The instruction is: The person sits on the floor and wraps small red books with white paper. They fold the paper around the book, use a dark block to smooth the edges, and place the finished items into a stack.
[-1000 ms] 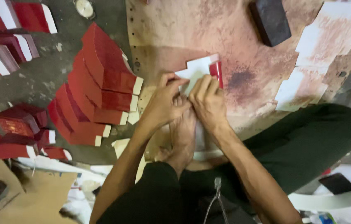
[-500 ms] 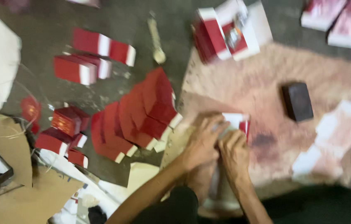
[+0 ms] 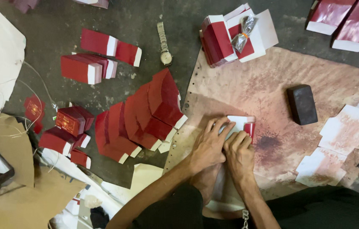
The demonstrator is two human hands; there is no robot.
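Both hands pressing one card flat on board; left hand, right hand side by side. Fingers together, flat on card. Card just ahead of fingertips, long axis left-right; red edge by right fingers.

Red-and-white folded cartons fanned on the dark floor, another stack above the stained board.

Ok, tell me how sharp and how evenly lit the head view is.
Head view: mostly sharp, with the hands, the watch and the dark block crisp; soft, even light with faint shadows; mild glare on the glossy red packets at top right; the corners look darker.
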